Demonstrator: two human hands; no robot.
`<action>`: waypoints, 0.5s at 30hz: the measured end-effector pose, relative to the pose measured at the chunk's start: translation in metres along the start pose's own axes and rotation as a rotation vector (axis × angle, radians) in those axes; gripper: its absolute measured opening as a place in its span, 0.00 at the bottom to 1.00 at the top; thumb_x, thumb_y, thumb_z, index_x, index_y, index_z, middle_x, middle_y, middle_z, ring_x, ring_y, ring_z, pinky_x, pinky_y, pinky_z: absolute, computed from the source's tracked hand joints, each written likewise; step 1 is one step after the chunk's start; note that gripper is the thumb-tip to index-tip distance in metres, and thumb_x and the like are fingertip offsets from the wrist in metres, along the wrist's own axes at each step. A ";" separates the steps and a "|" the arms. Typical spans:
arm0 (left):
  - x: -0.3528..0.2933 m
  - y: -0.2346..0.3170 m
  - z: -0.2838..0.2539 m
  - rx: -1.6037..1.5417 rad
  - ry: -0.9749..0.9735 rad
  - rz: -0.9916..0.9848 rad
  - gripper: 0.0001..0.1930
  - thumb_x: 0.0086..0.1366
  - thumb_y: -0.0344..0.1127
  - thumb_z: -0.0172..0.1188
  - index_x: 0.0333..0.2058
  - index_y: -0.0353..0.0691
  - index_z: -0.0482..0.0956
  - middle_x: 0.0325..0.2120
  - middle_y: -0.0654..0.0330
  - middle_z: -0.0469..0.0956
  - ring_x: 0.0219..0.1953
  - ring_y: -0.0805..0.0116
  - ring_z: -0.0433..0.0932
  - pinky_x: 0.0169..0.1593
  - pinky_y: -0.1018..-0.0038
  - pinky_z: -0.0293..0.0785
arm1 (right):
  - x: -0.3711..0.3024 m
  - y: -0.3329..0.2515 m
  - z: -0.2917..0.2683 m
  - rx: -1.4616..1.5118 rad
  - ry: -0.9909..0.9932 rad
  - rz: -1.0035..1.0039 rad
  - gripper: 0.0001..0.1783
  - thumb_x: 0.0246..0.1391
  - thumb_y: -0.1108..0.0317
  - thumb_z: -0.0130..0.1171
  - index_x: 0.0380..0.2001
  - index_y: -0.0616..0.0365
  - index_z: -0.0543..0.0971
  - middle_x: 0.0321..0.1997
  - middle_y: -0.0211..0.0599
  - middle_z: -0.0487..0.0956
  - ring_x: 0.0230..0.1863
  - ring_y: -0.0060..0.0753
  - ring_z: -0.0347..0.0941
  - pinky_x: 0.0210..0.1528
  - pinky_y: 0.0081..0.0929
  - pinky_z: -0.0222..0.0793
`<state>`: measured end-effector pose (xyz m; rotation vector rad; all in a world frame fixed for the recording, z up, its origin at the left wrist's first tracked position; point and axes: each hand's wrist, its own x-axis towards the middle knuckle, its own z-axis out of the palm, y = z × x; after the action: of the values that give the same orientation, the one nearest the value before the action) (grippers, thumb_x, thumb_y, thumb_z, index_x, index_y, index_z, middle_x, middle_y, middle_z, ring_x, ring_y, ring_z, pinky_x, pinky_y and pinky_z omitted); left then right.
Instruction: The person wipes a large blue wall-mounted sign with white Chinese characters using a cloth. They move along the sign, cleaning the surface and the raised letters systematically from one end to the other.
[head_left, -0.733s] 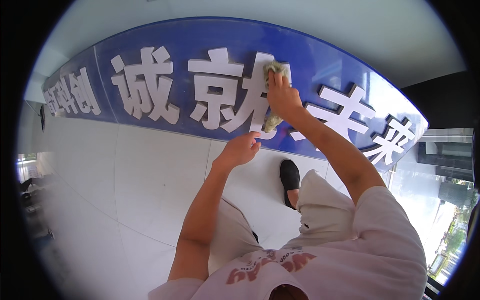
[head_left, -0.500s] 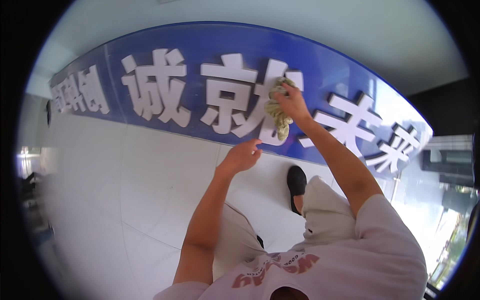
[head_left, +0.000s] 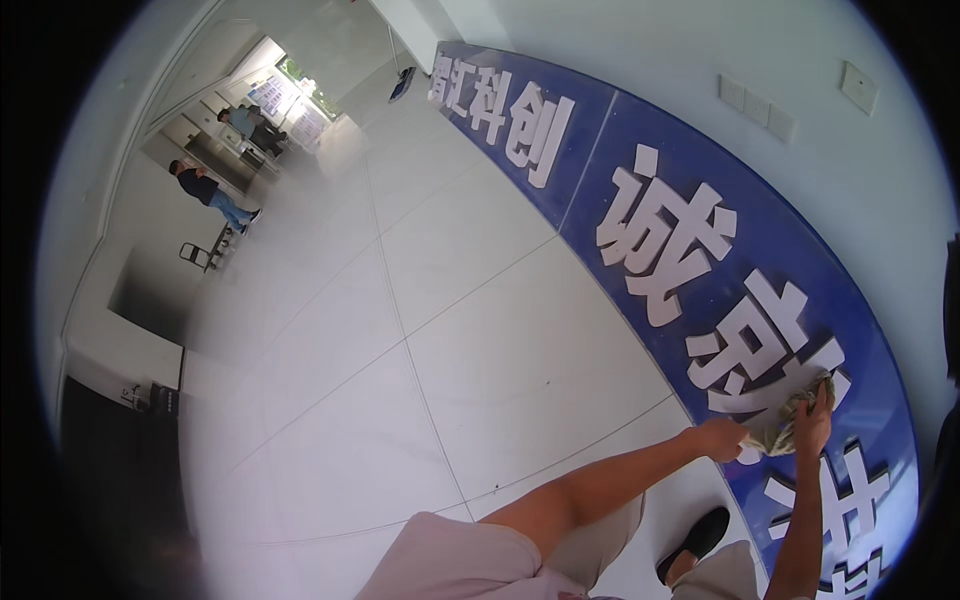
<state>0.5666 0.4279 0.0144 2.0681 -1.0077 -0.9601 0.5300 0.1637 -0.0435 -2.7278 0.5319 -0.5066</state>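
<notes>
A crumpled, greenish-beige cloth (head_left: 774, 436) lies against the raised white characters of a long blue sign panel (head_left: 640, 340). My right hand (head_left: 814, 418) grips the cloth's right side, fingers wrapped into its folds. At the cloth's left end is my left hand (head_left: 718, 438), its fingers closed on the edge, partly hidden. Both hands are over the lower part of the panel, near a large white character (head_left: 745, 345). The characters stand out from the blue face as thick blocks.
Pale floor tiles (head_left: 400, 420) stretch left of the panel; a wall with switch plates (head_left: 757, 108) rises on its right. My black shoe (head_left: 695, 543) is beside the panel's edge. Farther off are a mop (head_left: 402, 85), a trolley (head_left: 203, 257) and two people (head_left: 205, 190).
My view has swung left, bringing the room and people into sight. My left hand has come up to the cloth and closed on its edge; my right hand still holds it.
</notes>
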 end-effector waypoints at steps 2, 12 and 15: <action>0.005 0.001 0.006 0.004 0.003 0.006 0.20 0.58 0.36 0.53 0.48 0.34 0.76 0.41 0.43 0.80 0.46 0.45 0.78 0.47 0.56 0.74 | 0.009 -0.015 -0.026 -0.082 -0.127 0.031 0.33 0.55 0.64 0.54 0.64 0.58 0.64 0.65 0.52 0.66 0.54 0.57 0.73 0.52 0.45 0.72; -0.001 -0.029 0.011 0.122 0.011 0.007 0.14 0.53 0.36 0.55 0.33 0.32 0.81 0.33 0.42 0.81 0.39 0.42 0.80 0.42 0.53 0.75 | 0.043 -0.042 -0.072 -0.411 -0.609 -0.041 0.30 0.50 0.66 0.54 0.57 0.64 0.65 0.57 0.61 0.71 0.49 0.57 0.77 0.49 0.48 0.73; 0.015 -0.020 0.005 0.158 -0.019 0.111 0.13 0.49 0.37 0.57 0.31 0.35 0.80 0.32 0.42 0.80 0.38 0.43 0.80 0.41 0.53 0.75 | 0.040 -0.014 -0.069 -0.369 -0.459 -0.040 0.31 0.54 0.67 0.48 0.62 0.64 0.61 0.59 0.55 0.72 0.54 0.51 0.75 0.54 0.45 0.71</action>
<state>0.5771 0.4243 -0.0090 2.1085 -1.2300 -0.8686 0.5419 0.1430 0.0341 -3.0625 0.4848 0.2395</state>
